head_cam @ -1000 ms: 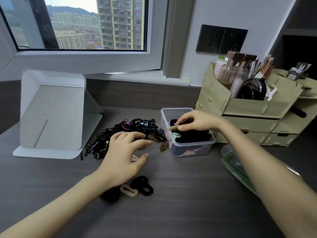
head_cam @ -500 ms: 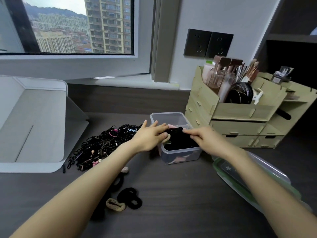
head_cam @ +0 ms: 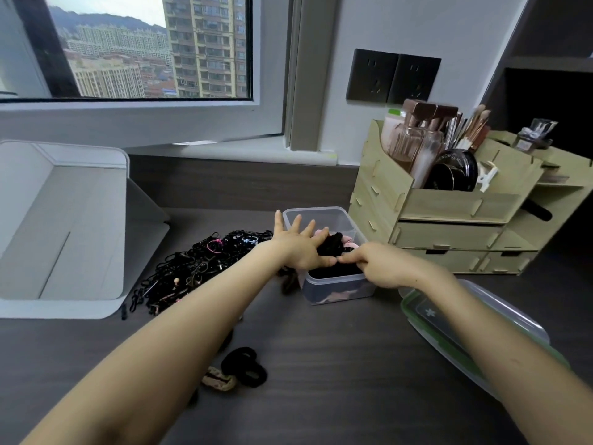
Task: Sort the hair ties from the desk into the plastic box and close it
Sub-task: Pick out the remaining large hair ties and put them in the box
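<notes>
A clear plastic box (head_cam: 337, 292) stands mid-desk, stuffed with black and pink hair ties (head_cam: 333, 247). My left hand (head_cam: 298, 247) lies on top of them with its fingers spread straight, pressing down. My right hand (head_cam: 382, 264) comes in from the right with its fingers curled down into the black ties, fingertips hidden, thumb tip meeting my left thumb. A heap of thin black hair ties (head_cam: 199, 268) lies left of the box. A thick black tie (head_cam: 245, 367) and a beige one (head_cam: 218, 382) lie nearer me. A brown tie (head_cam: 288, 281) rests by the box.
The green-rimmed lid (head_cam: 475, 329) lies on the desk right of the box, partly under my right forearm. A wooden cosmetics organizer (head_cam: 449, 220) stands close behind the box on the right. A white folded stand (head_cam: 64, 226) stands at the left, under the window.
My left hand left the desk and moved right onto the ties in the box, fingers spreading wider. My right hand dropped its tie, then curled down into the contents.
</notes>
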Demonstrator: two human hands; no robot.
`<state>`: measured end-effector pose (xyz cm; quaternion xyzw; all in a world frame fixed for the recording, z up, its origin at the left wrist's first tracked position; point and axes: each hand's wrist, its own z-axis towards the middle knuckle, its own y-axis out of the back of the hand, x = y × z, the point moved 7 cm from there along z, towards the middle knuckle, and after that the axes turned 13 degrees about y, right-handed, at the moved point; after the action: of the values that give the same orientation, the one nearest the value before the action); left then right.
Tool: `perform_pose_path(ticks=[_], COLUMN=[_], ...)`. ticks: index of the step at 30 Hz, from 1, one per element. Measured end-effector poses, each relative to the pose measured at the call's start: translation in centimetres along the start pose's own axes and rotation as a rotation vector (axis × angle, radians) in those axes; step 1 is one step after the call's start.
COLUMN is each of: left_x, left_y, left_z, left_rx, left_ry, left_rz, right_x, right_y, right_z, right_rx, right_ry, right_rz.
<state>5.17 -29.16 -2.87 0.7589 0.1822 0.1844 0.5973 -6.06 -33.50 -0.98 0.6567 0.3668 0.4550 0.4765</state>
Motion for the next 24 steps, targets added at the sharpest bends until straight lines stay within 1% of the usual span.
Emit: perform_pose_path(ticks=[4, 6, 7, 9, 12, 17, 18, 20, 22, 24], left_x=[1.2, 2.1, 2.7, 3.5, 3.7, 2.7, 2.7, 3.1, 4.5, 7.0], left_y=[0.1, 0.5, 0.6, 0.4, -0.4, -0.1, 0.1, 0.5, 1.3, 1.8], left_z=[-0.9, -1.5, -1.7, -2.0, -2.3, -1.7, -1.7, -2.0, -2.7, -4.0], left_rx=[0.061, 0.056, 0.049, 0.046, 0.056, -0.002, -0.019, -0.052, -0.101, -0.17], left_ry=[-0.052, -0.067, -0.066, -0.056, -0.032, 0.015, 0.027, 0.038, 0.049, 0.079], left_rz=[-0.366, -0.524, -0.602, -0.681, -0.606, -0.535, -0.522, -0.522, -0.563, -0.624], right_x=[-0.4, -0.5, -0.5, -0.6, -1.4, -1.4, -1.3, -1.1, -0.3, 1.9], right_y=[2.7, 3.4, 3.4, 2.9, 1.4, 0.3, 0.5, 1.6, 3.4, 4.8], right_z=[-0.6, -0.1, 0.3, 1.4, 2.5, 3.1, 3.1, 2.5, 1.2, -0.5], right_rx=[-0.374, -0.449, -0.445, -0.355, -0.179, -0.109, -0.118, -0.197, -0.327, -0.498], right_ry=[-0.042, -0.036, -0.023, 0.009, -0.008, -0.036, -0.033, -0.04, -0.046, 0.026], right_rz=[-0.006, 0.004, 0.024, 0.068, 0.076, 0.005, -0.004, 0.016, -0.013, -0.062])
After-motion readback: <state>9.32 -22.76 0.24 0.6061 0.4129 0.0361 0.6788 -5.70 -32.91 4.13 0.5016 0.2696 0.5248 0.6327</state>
